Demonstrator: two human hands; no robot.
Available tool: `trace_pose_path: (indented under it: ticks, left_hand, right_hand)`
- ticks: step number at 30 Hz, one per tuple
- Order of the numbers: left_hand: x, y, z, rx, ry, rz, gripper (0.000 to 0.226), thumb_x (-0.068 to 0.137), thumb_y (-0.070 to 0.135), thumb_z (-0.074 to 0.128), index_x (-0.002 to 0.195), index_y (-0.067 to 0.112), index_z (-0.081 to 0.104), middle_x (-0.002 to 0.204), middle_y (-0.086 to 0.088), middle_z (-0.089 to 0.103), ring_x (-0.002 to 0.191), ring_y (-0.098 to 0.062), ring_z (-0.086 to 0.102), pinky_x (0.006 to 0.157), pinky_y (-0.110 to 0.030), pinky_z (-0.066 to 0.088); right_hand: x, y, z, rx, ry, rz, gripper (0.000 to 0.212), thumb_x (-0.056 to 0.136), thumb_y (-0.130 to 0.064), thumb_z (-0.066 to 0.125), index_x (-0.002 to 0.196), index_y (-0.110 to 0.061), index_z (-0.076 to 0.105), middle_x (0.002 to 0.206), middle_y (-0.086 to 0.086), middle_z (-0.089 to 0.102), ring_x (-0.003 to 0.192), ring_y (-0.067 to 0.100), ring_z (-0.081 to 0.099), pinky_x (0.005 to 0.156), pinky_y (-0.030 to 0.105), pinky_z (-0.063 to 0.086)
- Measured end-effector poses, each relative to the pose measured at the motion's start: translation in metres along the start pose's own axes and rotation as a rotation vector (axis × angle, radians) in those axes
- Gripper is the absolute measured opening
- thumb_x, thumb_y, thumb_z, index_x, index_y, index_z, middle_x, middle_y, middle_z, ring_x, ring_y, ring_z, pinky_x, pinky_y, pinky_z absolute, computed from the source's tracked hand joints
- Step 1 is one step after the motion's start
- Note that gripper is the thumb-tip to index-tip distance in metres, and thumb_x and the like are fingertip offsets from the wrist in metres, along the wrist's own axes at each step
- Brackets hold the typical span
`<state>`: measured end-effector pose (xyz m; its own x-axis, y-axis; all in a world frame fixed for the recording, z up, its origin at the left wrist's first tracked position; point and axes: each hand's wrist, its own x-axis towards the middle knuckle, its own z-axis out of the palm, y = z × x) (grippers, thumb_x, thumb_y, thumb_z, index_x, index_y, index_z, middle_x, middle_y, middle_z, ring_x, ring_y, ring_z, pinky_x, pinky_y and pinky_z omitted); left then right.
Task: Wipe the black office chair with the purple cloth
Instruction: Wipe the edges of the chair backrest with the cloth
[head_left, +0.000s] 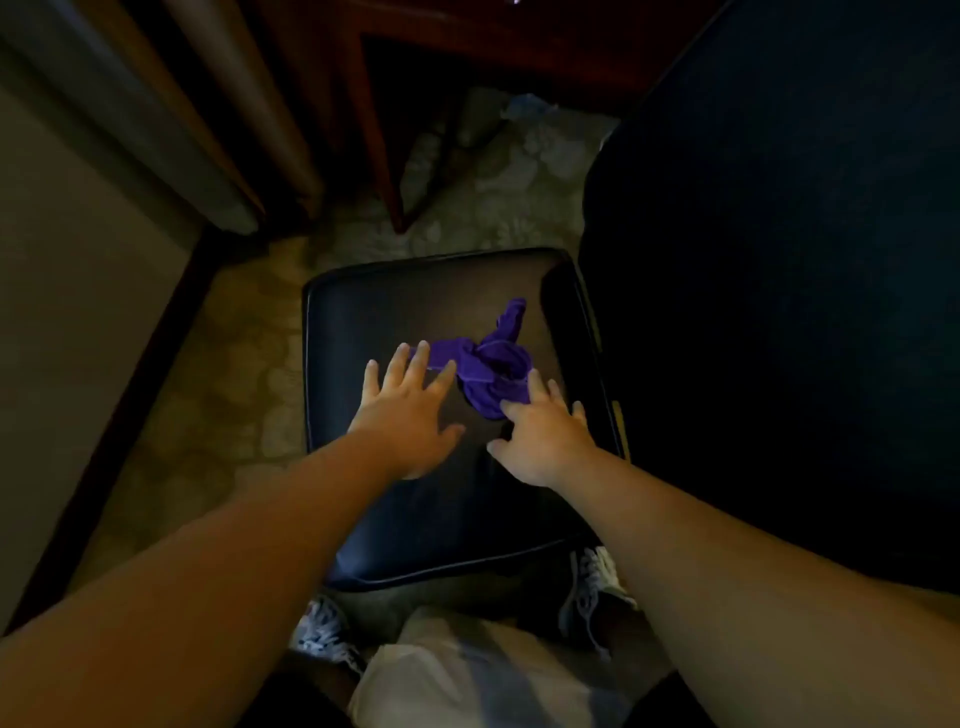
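The black office chair's seat (374, 312) fills the middle of the view, with its tall dark backrest (779, 312) rising on the right. A crumpled purple cloth (488, 364) lies on the seat toward the backrest. My left hand (410, 410) is spread flat with fingers apart, its fingertips at the cloth's left end. My right hand (545, 436) reaches in from the right, fingers apart, its fingertips touching the cloth's near edge. Neither hand has closed around the cloth.
A dark red wooden table leg (379, 145) stands beyond the seat. Patterned floor (234, 374) surrounds the chair. A wall with dark baseboard (104, 389) runs along the left. My sneakers (322, 629) show below the seat's front edge.
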<state>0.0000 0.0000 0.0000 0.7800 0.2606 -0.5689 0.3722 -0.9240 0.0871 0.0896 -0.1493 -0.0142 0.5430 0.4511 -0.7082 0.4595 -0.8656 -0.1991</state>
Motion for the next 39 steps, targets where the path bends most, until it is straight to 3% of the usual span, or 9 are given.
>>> trace_pose_path:
  ticks: [8, 12, 16, 18, 22, 26, 33, 36, 39]
  left_hand:
    - [0.028, -0.006, 0.075, 0.032, -0.056, -0.012, 0.082, 0.095, 0.064, 0.036, 0.157, 0.032, -0.006, 0.163, -0.009, -0.019, 0.148, -0.031, -0.02, 0.119, -0.058, -0.006]
    - [0.029, 0.0, 0.094, 0.005, 0.005, -0.021, 0.082, 0.095, 0.063, 0.038, 0.158, 0.031, -0.005, 0.163, -0.009, -0.017, 0.149, -0.031, -0.018, 0.119, -0.059, -0.004]
    - [0.01, 0.01, 0.104, -0.031, 0.119, -0.051, 0.081, 0.095, 0.061, 0.041, 0.157, 0.032, -0.001, 0.164, -0.008, -0.012, 0.15, -0.03, -0.013, 0.119, -0.058, -0.003]
    - [-0.007, 0.017, 0.106, -0.072, 0.183, -0.069, 0.081, 0.095, 0.061, 0.043, 0.158, 0.032, 0.001, 0.165, -0.007, -0.008, 0.151, -0.029, -0.009, 0.12, -0.057, -0.002]
    - [-0.051, 0.044, 0.101, -0.266, 0.316, -0.101, 0.08, 0.094, 0.058, 0.049, 0.158, 0.032, 0.007, 0.164, -0.004, 0.013, 0.148, -0.027, 0.02, 0.12, -0.052, 0.015]
    - [-0.106, 0.083, 0.087, -0.618, 0.43, 0.014, 0.07, 0.098, 0.043, 0.054, 0.156, 0.033, 0.016, 0.15, -0.001, 0.041, 0.12, -0.016, 0.055, 0.099, -0.034, 0.046]
    - [-0.179, 0.145, 0.053, -0.88, 0.5, 0.164, 0.029, 0.102, 0.033, 0.049, 0.131, 0.031, 0.05, 0.102, 0.007, 0.065, 0.083, -0.006, 0.066, 0.065, -0.02, 0.053]
    - [-0.199, 0.164, 0.032, -0.842, 0.386, 0.102, 0.024, 0.101, 0.049, 0.044, 0.121, 0.036, 0.048, 0.102, 0.005, 0.065, 0.084, -0.015, 0.067, 0.063, -0.029, 0.057]
    - [-0.207, 0.181, 0.019, -0.851, 0.367, 0.086, 0.021, 0.101, 0.049, 0.043, 0.117, 0.038, 0.049, 0.107, 0.002, 0.066, 0.086, -0.018, 0.066, 0.069, -0.036, 0.058]
  right_hand:
    - [0.074, 0.018, 0.047, 0.067, -0.193, 0.025, 0.064, 0.092, -0.05, 0.063, 0.15, -0.03, 0.042, 0.168, -0.003, -0.012, 0.151, 0.034, 0.018, 0.118, 0.049, 0.03]
    - [0.085, 0.028, 0.058, -0.039, 0.018, -0.029, 0.047, 0.1, -0.037, 0.053, 0.144, -0.018, 0.049, 0.156, 0.004, 0.028, 0.138, 0.031, 0.04, 0.111, 0.046, 0.036]
    - [0.07, 0.033, 0.067, 0.306, 0.443, -0.094, 0.007, 0.09, -0.025, 0.071, 0.091, -0.031, 0.067, 0.112, -0.002, 0.062, 0.104, 0.022, 0.065, 0.093, 0.038, 0.053]
    - [0.053, 0.029, 0.067, 0.529, 0.543, -0.127, 0.022, 0.086, -0.022, 0.076, 0.087, -0.031, 0.056, 0.101, -0.004, 0.064, 0.093, 0.018, 0.065, 0.085, 0.038, 0.056]
    - [0.001, 0.022, 0.058, 0.723, 0.574, -0.271, 0.025, 0.092, -0.026, 0.069, 0.114, -0.026, 0.058, 0.114, 0.0, 0.065, 0.104, 0.02, 0.064, 0.096, 0.039, 0.052]
    - [-0.074, 0.026, 0.06, 0.745, 0.615, -0.414, 0.009, 0.1, -0.034, 0.057, 0.097, -0.032, 0.066, 0.102, -0.007, 0.066, 0.095, 0.012, 0.062, 0.079, 0.029, 0.049]
    - [-0.19, 0.053, 0.045, 1.082, 0.681, -0.554, 0.02, 0.093, -0.043, 0.068, 0.095, -0.023, 0.069, 0.092, 0.0, 0.073, 0.09, 0.016, 0.069, 0.084, 0.037, 0.057]
    - [-0.223, 0.07, 0.025, 1.27, 0.719, -0.64, 0.018, 0.088, -0.034, 0.076, 0.088, -0.018, 0.068, 0.087, 0.004, 0.073, 0.087, 0.022, 0.071, 0.088, 0.047, 0.059]
    - [-0.249, 0.085, 0.016, 1.415, 0.726, -0.753, 0.011, 0.09, -0.018, 0.075, 0.091, -0.02, 0.064, 0.082, 0.003, 0.067, 0.079, 0.02, 0.067, 0.079, 0.038, 0.058]
